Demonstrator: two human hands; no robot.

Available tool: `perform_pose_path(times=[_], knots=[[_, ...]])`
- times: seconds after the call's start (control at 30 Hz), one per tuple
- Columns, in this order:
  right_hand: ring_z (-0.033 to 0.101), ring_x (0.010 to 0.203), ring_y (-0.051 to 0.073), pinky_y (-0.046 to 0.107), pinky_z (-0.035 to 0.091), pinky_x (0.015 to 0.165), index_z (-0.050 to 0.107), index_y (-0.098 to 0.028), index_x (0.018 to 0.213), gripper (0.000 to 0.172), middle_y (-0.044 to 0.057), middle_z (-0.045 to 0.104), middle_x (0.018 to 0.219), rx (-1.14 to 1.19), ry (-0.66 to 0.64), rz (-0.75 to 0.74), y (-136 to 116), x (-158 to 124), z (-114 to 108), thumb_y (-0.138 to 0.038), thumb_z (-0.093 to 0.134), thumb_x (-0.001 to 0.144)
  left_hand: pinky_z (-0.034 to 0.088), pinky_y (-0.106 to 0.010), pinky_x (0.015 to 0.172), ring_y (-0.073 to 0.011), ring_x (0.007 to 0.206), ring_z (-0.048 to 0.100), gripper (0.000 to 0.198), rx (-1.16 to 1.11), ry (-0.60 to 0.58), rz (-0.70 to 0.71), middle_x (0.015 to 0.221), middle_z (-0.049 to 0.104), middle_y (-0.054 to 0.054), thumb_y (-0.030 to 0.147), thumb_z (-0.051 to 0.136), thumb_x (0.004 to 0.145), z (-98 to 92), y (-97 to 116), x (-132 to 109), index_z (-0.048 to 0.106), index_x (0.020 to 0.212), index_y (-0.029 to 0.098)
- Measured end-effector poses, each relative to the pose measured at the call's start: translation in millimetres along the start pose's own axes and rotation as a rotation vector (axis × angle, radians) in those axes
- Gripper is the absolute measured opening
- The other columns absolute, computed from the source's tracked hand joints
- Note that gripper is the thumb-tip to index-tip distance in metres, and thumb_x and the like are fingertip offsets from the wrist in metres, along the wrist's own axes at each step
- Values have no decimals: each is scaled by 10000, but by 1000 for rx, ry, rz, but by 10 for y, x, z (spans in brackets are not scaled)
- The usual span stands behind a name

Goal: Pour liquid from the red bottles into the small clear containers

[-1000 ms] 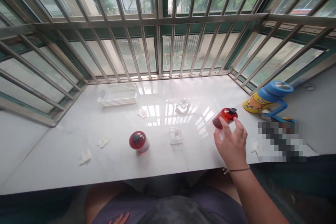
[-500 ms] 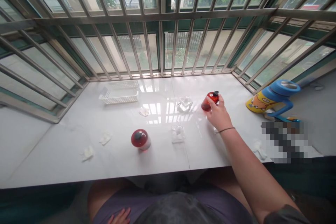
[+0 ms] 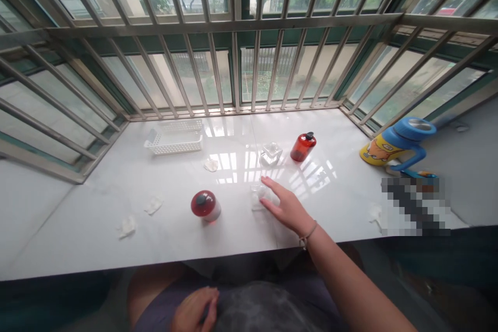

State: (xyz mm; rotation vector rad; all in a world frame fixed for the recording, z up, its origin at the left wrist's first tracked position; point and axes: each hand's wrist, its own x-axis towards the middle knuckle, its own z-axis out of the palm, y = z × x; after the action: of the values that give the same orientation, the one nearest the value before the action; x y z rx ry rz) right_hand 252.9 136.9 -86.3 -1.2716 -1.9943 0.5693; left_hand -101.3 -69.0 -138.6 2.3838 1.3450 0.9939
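Observation:
My right hand point(image 3: 283, 204) is over the white table, fingers apart and holding nothing, partly covering a small clear container point(image 3: 256, 200) with something white in it. Beyond it sits a clear glass-like piece point(image 3: 271, 153), and right of that a red bottle point(image 3: 302, 148) with a black cap stands untouched. A second red bottle point(image 3: 205, 206) with a black cap stands left of my right hand. My left hand point(image 3: 195, 309) is low over my lap, its fingers bent and blurred; whether it holds anything does not show.
A white perforated basket point(image 3: 175, 145) sits at the back left. Crumpled white tissues point(image 3: 153, 205) lie on the table point(image 3: 93, 249). At the right, a blue and yellow bottle point(image 3: 383, 146) rests near a pixelated dark item. Metal bars point(image 3: 233, 23) line the window.
My right hand has let go of the far red bottle and moved left and nearer, over the small clear container. My left hand has risen and moved right over my lap.

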Motion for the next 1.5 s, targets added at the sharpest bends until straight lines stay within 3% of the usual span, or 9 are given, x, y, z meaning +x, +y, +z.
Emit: perform_pose_path(times=[0.17,0.33,0.43,0.6,0.73,0.83,1.0,1.27,1.5], knots=[[719,1240,289,464,590,1108,731,-238,1300,382,101,765,1297,30,125,-20,-190,55,406,-465,751,993,648,-360,1076,-236,1186,777,396,-105,98,225,1219,815,-75,121,780,911,181,570,1167,670,1274,238],[744,1188,294,454,614,1057,766,-219,1230,311,109,787,1239,13,223,-16,-292,-101,563,-428,736,1002,466,-629,1254,-405,1568,449,1182,-277,153,-157,1693,425,-213,447,990,747,590,590,1719,274,1670,263],[739,1228,284,424,607,1077,771,-237,1235,295,88,790,1250,32,266,29,-326,-237,603,-411,725,1002,402,-677,1279,-441,1596,385,1361,-383,57,-349,1719,374,-196,486,1054,612,817,479,1789,233,1682,302],[715,1287,281,403,595,1081,734,-263,1320,327,60,768,1326,20,215,90,-378,-301,633,-318,639,1013,273,-696,1329,-467,1612,325,1341,-481,-25,-316,1702,385,-210,602,1056,515,974,334,1908,387,1622,250],[799,1033,270,372,641,903,686,-261,1333,397,46,805,1212,48,219,240,-378,-297,626,-352,710,948,361,-661,1279,-455,1494,484,1279,-625,20,-377,1577,522,-199,712,1004,523,1036,273,2000,467,1577,224],[794,1056,260,344,630,890,645,-279,1344,441,28,815,1169,125,184,288,-366,-304,591,-390,752,931,426,-614,1234,-434,1420,555,1233,-695,58,-435,1492,585,-177,753,976,530,1071,262,2004,509,1536,214],[788,1070,264,329,603,865,632,-287,1320,424,22,821,1125,150,154,304,-388,-304,536,-420,752,936,445,-575,1218,-415,1399,574,1142,-626,42,-439,1451,604,-161,773,934,581,1092,261,1994,530,1494,218],[771,837,261,310,522,722,675,-270,1320,383,28,807,977,-63,196,360,-547,-321,569,-450,692,983,368,-602,1271,-445,1443,519,1341,-684,-12,-371,1504,542,-211,948,837,495,1087,188,1977,480,1533,177],[699,933,281,363,525,862,726,-220,1222,351,80,789,1012,-146,267,286,-512,-386,595,-478,649,996,336,-614,1290,-454,1496,469,1309,-762,29,-432,1562,497,-209,903,859,546,1160,282,1898,441,1564,195]])
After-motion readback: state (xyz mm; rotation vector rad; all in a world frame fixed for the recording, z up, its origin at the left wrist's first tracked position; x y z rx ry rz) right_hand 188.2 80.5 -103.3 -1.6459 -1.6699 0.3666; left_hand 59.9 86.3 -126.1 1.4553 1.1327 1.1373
